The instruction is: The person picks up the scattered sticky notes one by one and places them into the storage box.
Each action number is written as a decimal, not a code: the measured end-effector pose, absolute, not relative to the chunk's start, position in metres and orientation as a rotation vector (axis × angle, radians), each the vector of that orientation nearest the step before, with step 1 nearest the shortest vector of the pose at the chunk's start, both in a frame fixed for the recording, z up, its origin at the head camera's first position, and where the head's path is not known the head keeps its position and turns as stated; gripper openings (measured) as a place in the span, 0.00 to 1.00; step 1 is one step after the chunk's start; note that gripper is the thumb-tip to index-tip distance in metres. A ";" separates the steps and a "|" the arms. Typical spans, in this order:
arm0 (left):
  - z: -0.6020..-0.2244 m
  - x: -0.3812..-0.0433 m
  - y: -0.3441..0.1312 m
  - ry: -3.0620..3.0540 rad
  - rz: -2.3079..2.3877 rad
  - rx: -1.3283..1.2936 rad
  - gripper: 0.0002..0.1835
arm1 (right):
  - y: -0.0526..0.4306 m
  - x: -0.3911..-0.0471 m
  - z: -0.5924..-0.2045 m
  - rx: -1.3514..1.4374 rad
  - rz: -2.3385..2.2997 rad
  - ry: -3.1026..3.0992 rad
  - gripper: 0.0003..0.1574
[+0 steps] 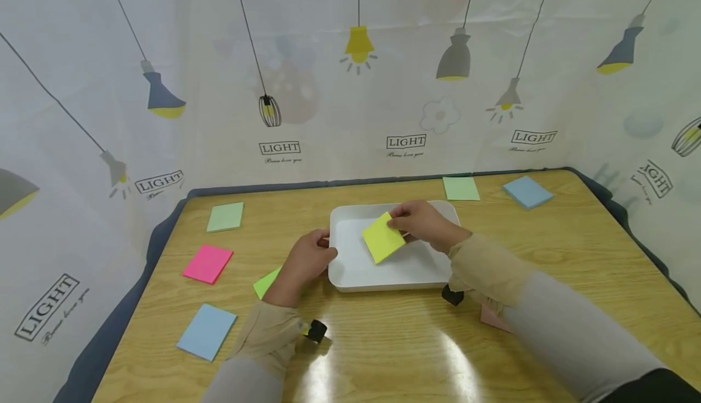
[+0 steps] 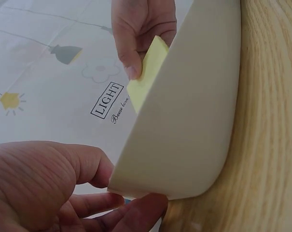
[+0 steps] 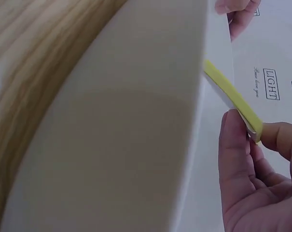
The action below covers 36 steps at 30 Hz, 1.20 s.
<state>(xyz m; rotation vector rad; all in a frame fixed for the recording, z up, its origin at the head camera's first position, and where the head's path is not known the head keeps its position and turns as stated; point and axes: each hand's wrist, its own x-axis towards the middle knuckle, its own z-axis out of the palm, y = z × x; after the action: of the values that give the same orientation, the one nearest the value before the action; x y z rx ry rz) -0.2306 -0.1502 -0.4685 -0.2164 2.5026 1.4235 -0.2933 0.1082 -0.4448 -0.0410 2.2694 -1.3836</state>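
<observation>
A white rectangular tray [image 1: 421, 268] lies on the wooden table. At its left rim my left hand [image 1: 306, 261] grips the edge, thumb on the rim and fingers against the outer wall, as the left wrist view shows. Above the tray's floor, a yellow sticky note pad [image 1: 381, 240] is held tilted. My right hand [image 1: 427, 225] pinches that pad by its upper right corner between thumb and fingers. In the right wrist view the pad's thin yellow edge [image 3: 235, 99] faces the camera. The tray wall hides part of the pad in the left wrist view.
Left of the tray lie a pale green pad [image 1: 225, 217], a pink pad [image 1: 207, 263], a blue pad [image 1: 206, 332] and a bright green pad [image 1: 266, 282] partly behind my wrist. Behind and right are another pale green pad [image 1: 461, 188] and blue pad [image 1: 528, 192]. My right sleeve partly covers a dull pink pad [image 1: 493, 318].
</observation>
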 end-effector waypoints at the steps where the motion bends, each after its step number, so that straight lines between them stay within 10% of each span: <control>1: -0.468 -0.230 -0.150 2.504 1.421 -0.218 0.29 | 0.105 -0.294 -0.446 -0.024 -1.405 2.247 0.20; 36: -0.466 -0.230 -0.150 2.527 1.412 -0.184 0.28 | 0.051 -0.289 -0.468 0.038 -1.509 2.164 0.17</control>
<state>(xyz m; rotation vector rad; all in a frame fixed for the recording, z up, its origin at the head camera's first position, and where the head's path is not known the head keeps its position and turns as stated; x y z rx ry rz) -0.2295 -0.1497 -0.4657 -0.1839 2.5271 1.4115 -0.2891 0.0509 -0.4679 0.0381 2.1638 -1.5087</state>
